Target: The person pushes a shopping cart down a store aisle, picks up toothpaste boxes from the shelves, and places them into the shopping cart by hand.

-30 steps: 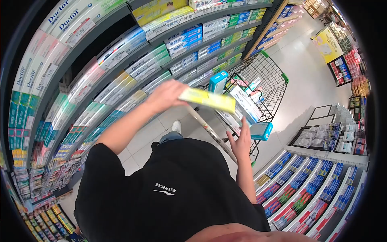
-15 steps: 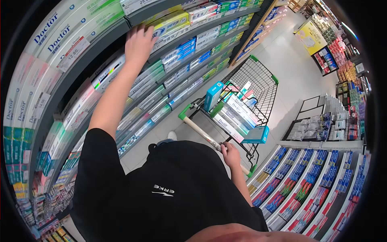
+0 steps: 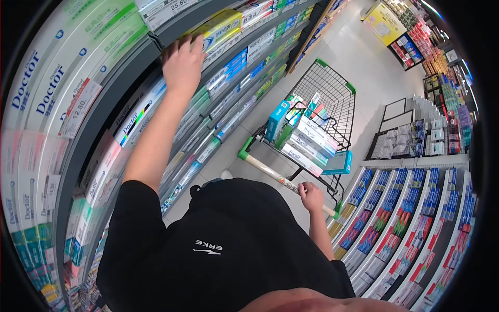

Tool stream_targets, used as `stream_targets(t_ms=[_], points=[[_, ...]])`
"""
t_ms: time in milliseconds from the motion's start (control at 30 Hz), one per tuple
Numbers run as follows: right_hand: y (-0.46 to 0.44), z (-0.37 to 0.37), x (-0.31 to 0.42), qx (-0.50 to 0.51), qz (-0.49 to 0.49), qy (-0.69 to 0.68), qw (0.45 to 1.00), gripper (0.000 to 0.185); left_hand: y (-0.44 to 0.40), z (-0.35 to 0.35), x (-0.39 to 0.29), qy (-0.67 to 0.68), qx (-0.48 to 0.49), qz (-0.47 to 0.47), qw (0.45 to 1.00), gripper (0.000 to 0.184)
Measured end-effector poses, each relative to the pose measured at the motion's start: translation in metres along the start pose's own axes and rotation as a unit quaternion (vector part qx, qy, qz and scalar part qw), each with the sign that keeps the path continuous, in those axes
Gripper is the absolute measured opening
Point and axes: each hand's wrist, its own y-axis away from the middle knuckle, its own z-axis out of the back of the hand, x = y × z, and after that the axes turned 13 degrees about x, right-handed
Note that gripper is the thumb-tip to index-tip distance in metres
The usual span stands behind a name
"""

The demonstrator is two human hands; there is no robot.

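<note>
My left hand reaches up to the shelf on the left. Its fingers are stretched out and slightly apart, with the fingertips against the near end of a yellow toothpaste box. Whether they press on the box cannot be made out. Below that forearm lie white "Doctor" toothpaste boxes. My right hand is closed around the pale handle of a shopping cart. Stacked in the cart's near part are several "Doctor" toothpaste boxes, with smaller colourful packs beyond them.
Toothpaste shelves curve along the left side, with a price tag on one edge. Blue panels flank the cart's near end. To the right are toothbrush racks. Tiled floor runs ahead toward a yellow display.
The cart and my right hand sit slightly further right in view, and the shelves appear shifted left and closer. My left hand stays by the yellow box.
</note>
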Motion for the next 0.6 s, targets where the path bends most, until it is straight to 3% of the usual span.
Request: stream_targets(t_ms=[167, 300, 600], points=[[-0.006, -0.006, 0.012, -0.008, -0.022, 0.003, 1.000, 0.038, 0.002, -0.011, 0.007, 0.057, -0.015, -0.004, 0.998, 0.058], [-0.007, -0.012, 0.017, -0.008, -0.019, 0.022, 1.000, 0.041, -0.001, -0.009, 0.004, 0.035, 0.021, 0.018, 0.999, 0.053], [-0.004, -0.017, 0.038, -0.018, -0.018, 0.006, 1.000, 0.046, -0.003, -0.010, 0.003, -0.006, -0.018, 0.000, 1.000, 0.047]])
